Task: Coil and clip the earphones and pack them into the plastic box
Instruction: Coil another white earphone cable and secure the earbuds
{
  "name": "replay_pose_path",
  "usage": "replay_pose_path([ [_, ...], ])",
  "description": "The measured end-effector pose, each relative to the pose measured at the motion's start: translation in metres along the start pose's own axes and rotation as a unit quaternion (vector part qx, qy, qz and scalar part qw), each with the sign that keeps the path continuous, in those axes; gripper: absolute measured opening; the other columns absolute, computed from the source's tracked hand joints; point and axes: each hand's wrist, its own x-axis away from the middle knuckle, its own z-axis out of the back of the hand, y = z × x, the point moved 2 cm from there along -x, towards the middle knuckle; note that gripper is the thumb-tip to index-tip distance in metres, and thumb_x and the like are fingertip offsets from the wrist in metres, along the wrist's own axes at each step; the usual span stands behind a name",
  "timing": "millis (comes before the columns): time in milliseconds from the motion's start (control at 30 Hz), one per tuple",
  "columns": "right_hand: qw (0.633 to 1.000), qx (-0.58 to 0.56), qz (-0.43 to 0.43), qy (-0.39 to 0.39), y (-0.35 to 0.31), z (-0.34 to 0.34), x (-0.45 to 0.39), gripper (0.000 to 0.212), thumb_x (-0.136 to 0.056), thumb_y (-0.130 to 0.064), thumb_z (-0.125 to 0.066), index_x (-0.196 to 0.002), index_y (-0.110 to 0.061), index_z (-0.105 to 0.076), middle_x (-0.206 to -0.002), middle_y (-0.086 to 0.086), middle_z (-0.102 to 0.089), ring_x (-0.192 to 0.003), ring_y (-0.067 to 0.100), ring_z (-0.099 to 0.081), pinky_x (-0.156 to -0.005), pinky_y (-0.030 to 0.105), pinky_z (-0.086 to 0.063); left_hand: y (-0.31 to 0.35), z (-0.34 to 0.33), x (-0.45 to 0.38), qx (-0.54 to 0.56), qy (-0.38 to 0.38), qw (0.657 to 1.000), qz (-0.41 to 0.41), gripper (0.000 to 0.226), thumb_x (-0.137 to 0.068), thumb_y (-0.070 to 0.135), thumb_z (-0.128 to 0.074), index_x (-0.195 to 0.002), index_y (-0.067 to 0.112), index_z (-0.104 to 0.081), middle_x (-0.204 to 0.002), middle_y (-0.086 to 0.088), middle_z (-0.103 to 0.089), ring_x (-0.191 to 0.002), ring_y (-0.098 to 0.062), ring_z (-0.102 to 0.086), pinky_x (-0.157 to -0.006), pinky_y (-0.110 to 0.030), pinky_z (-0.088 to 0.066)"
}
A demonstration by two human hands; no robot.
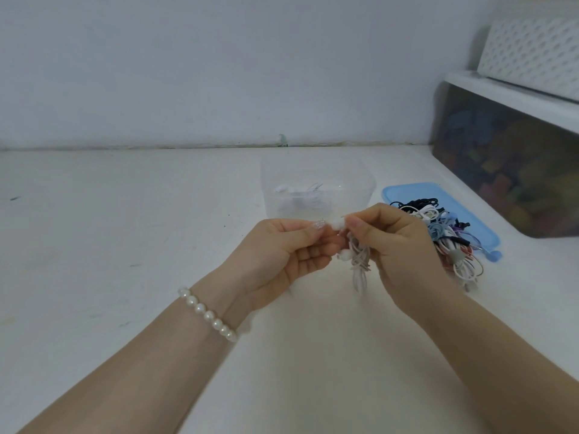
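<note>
From the head view we see a clear plastic box (318, 189) standing toward the back of the white counter (125, 245), just behind the two hands. It is see-through and has rounded corners. Inside it lies a small white bundle of earphones (300, 195), a bit blurry through the wall.

Right of the box a flat blue lid (404, 192) lies on the counter. It is smooth with round corners. On it sits a pile of cords (451, 233), tangled loops in black, white, blue, purple and pink, spilling over the lid's near edge.

At the right back corner stands a big dark bin (507, 170) with see-through walls and many-colored bits inside, too blurry to name. It has a white top, and a white basket (532, 48) with a pattern of little holes sits on it.

In front of the clear box we see the left hand (282, 255) and the right hand (404, 245) held up close together. Both pinch the white earphones (360, 261). The thin cord hangs down in loose loops between them, above the counter. The left wrist wears a bracelet (206, 314) of round shiny white beads.

The counter is white with small dark marks. It meets a plain pale wall (219, 73) along its back edge.
</note>
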Motion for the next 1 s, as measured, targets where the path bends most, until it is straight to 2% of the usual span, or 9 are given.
replay_pose_path([
  [133, 0.993, -0.079, -0.078, -0.044, -0.002, -0.0025, 0.001, 0.019, -0.065, -0.015, -0.06, -0.073, 0.001, -0.059, -0.057, 0.003, -0.064, -0.046, 0.015, -0.056, -0.047, 0.022, -0.047, 0.0028, 0.0001, 0.0011, -0.011, -0.008, 1.0, -0.006, 0.014, -0.066, 0.016, -0.063, -0.065, 0.007, -0.073, -0.064, -0.004, -0.069, -0.052, -0.007, -0.061, -0.055, -0.017, -0.053],
  [267, 0.988, -0.107, -0.101, -0.053, -0.0001, -0.0027, 0.002, 0.014, -0.067, -0.014, -0.06, -0.07, 0.0, -0.06, -0.058, 0.008, -0.06, -0.046, 0.017, -0.055, -0.044, 0.021, -0.045, 0.0001, -0.0009, 0.0004, -0.005, -0.014, 1.0, 0.007, 0.011, -0.063, 0.016, -0.063, -0.06, 0.008, -0.072, -0.06, -0.002, -0.067, -0.048, -0.005, -0.058, -0.052, -0.016, -0.051],
  [367, 0.987, -0.109, -0.103, -0.051, 0.0005, -0.0025, 0.0026, 0.013, -0.067, -0.014, -0.061, -0.069, -0.001, -0.058, -0.059, 0.009, -0.059, -0.046, 0.017, -0.054, -0.042, 0.02, -0.044, -0.0009, -0.0003, -0.0007, -0.007, 0.011, 1.0, -0.009, 0.007, -0.061, 0.015, -0.065, -0.059, 0.01, -0.07, -0.059, -0.002, -0.066, -0.048, -0.006, -0.057, -0.051, -0.017, -0.051],
  [500, 0.996, -0.063, -0.066, -0.025, 0.0016, -0.0014, 0.0015, 0.015, -0.064, -0.018, -0.063, -0.068, -0.004, -0.06, -0.056, 0.005, -0.06, -0.046, 0.017, -0.056, -0.045, 0.023, -0.046, -0.0018, -0.0013, -0.0011, -0.031, 0.045, 0.996, -0.065, 0.01, -0.066, 0.012, -0.065, -0.071, 0.004, -0.069, -0.06, -0.003, -0.067, -0.049, -0.007, -0.058, -0.052, -0.016, -0.05],
  [633, 0.999, 0.048, 0.014, 0.009, 0.0018, 0.0011, 0.0029, 0.011, -0.069, -0.019, -0.067, -0.067, -0.009, -0.063, -0.051, 0.005, -0.06, -0.043, 0.016, -0.058, -0.047, 0.021, -0.044, -0.005, -0.0009, -0.0001, -0.063, 0.059, 0.992, -0.094, 0.012, -0.081, 0.005, -0.059, -0.081, 0.004, -0.071, -0.067, -0.003, -0.07, -0.058, -0.007, -0.062, -0.059, -0.017, -0.053],
  [800, 0.978, 0.17, 0.112, 0.043, 0.0031, 0.0041, 0.0001, 0.013, -0.079, -0.004, -0.066, -0.068, -0.01, -0.064, -0.052, -0.003, -0.063, -0.045, 0.01, -0.059, -0.052, 0.024, -0.049, -0.007, -0.005, 0.0022, -0.045, 0.027, 0.996, -0.073, 0.017, -0.087, 0.003, -0.053, -0.087, 0.003, -0.071, -0.074, -0.005, -0.071, -0.067, -0.008, -0.065, -0.069, -0.019, -0.055],
  [900, 0.967, 0.203, 0.142, 0.051, 0.0044, 0.0042, 0.0, 0.01, -0.079, -0.003, -0.067, -0.07, -0.007, -0.065, -0.056, -0.002, -0.064, -0.047, 0.006, -0.059, -0.053, 0.022, -0.049, -0.0069, -0.0067, 0.0029, -0.004, 0.01, 0.999, -0.049, 0.018, -0.087, 0.002, -0.052, -0.088, 0.0, -0.07, -0.075, -0.007, -0.07, -0.068, -0.01, -0.065, -0.075, -0.021, -0.054],
  [1000, 0.966, 0.205, 0.149, 0.045, 0.0035, 0.0008, 0.0018, 0.008, -0.08, -0.002, -0.066, -0.072, -0.003, -0.064, -0.057, -0.003, -0.063, -0.046, 0.007, -0.059, -0.052, 0.022, -0.048, -0.0059, -0.005, 0.0027, 0.006, 0.013, 0.998, -0.056, 0.018, -0.086, 0.001, -0.052, -0.089, 0.0, -0.07, -0.074, -0.007, -0.07, -0.067, -0.01, -0.065, -0.073, -0.021, -0.055],
])
